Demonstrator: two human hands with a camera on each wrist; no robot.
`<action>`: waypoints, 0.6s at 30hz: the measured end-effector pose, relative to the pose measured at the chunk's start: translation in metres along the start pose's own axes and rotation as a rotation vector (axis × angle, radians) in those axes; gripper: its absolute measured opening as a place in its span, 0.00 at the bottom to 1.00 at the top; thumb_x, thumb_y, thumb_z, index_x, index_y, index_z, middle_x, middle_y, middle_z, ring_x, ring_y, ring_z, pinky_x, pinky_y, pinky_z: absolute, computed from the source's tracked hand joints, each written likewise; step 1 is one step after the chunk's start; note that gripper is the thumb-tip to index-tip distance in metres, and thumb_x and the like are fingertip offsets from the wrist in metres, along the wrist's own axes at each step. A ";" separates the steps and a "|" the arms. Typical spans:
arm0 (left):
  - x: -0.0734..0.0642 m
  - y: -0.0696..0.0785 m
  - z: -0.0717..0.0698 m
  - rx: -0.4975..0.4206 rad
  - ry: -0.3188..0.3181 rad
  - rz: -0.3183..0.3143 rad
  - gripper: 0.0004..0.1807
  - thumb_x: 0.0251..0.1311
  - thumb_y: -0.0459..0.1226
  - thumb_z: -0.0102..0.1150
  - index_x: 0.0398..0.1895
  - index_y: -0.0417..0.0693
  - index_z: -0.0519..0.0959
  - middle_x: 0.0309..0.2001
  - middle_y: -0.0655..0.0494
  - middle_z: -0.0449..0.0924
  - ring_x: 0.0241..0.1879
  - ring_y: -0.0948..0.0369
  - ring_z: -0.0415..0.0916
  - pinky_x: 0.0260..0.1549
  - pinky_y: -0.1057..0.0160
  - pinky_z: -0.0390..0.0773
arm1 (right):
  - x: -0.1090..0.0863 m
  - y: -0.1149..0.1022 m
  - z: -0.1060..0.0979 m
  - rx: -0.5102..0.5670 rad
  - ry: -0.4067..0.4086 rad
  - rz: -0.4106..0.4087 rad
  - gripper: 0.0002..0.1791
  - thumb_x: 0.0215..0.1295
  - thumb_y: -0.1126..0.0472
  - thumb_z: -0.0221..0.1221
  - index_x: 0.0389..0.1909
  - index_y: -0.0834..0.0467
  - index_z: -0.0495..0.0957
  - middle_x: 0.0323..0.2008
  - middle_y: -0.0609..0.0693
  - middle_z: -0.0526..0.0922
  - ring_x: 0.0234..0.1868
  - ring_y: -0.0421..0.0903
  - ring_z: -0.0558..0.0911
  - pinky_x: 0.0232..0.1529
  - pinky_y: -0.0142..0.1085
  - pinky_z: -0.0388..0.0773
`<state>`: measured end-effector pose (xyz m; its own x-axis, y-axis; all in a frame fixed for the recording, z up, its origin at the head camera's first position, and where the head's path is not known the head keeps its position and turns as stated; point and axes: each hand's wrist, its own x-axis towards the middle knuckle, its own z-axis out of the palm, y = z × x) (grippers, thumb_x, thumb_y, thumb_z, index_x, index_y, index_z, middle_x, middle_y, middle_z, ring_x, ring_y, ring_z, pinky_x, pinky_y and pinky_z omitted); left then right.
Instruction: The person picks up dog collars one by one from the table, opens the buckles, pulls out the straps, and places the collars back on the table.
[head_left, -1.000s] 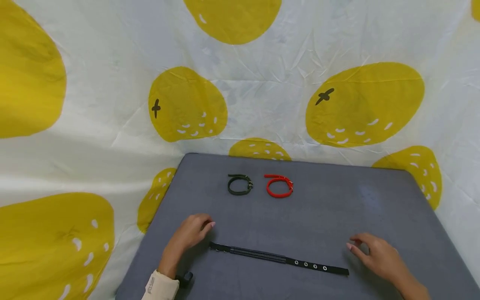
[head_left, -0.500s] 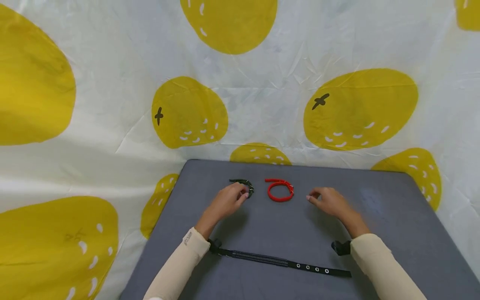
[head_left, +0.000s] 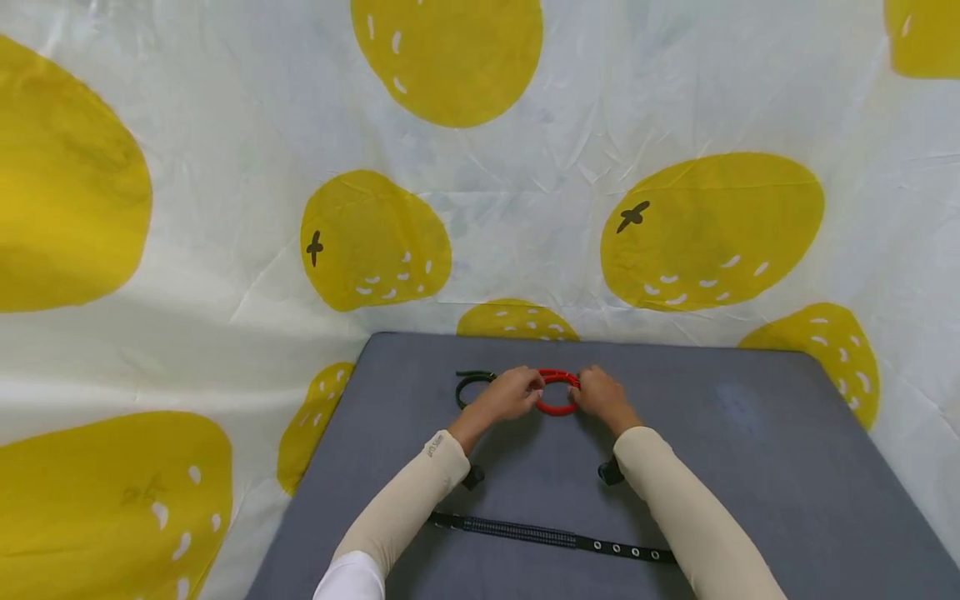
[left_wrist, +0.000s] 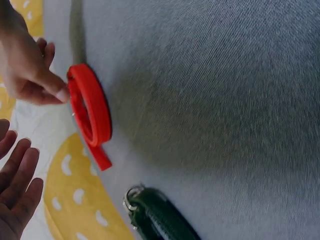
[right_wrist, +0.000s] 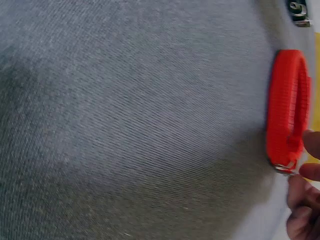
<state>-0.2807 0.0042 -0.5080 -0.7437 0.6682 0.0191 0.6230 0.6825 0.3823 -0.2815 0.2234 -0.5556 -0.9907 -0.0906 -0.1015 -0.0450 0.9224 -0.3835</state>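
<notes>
The red collar [right_wrist: 279, 110] lies on the surface [head_left: 555, 471], its buckle [right_wrist: 284, 167] end pinched in the right hand [head_left: 602, 395]'s grip, the left hand [head_left: 512, 395]'s grip released just left of it, the dark green collar [left_wrist: 161, 212] farther left.

A gray, finely ribbed table [head_left: 720, 467] with rounded far corners spreads beneath the fingers [left_wrist: 24, 172]. Beyond them and to either side hangs a creased white sheet [head_left: 517, 225] printed with large yellow rounded shapes [head_left: 750, 225]. Blurred shadows [head_left: 510, 450] fall near the fingers; a pale patch [head_left: 738, 408] lightens the table to their right.
</notes>
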 end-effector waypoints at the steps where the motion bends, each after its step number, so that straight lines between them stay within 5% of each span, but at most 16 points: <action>1: 0.000 0.001 0.004 0.001 0.005 0.007 0.11 0.73 0.40 0.55 0.50 0.46 0.82 0.45 0.55 0.81 0.44 0.62 0.79 0.45 0.67 0.79 | 0.000 0.000 0.004 -0.015 0.014 -0.003 0.14 0.67 0.54 0.64 0.35 0.63 0.79 0.35 0.59 0.77 0.35 0.57 0.79 0.36 0.54 0.78; 11: 0.006 -0.003 0.029 -0.016 0.046 0.033 0.10 0.69 0.37 0.59 0.50 0.44 0.81 0.43 0.53 0.81 0.40 0.61 0.77 0.40 0.66 0.78 | -0.003 0.000 0.017 -0.088 0.089 -0.021 0.10 0.61 0.59 0.68 0.28 0.60 0.80 0.29 0.57 0.78 0.32 0.58 0.80 0.33 0.55 0.78; 18: 0.014 -0.009 0.034 0.042 0.045 -0.025 0.17 0.69 0.39 0.60 0.59 0.46 0.78 0.49 0.52 0.80 0.46 0.58 0.77 0.46 0.63 0.78 | -0.009 -0.008 0.017 -0.075 0.112 -0.173 0.12 0.61 0.59 0.69 0.25 0.56 0.75 0.23 0.52 0.77 0.25 0.50 0.78 0.23 0.45 0.73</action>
<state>-0.2888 0.0175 -0.5431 -0.7690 0.6371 0.0523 0.6128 0.7116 0.3436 -0.2698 0.2104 -0.5666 -0.9753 -0.2115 0.0642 -0.2209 0.9226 -0.3162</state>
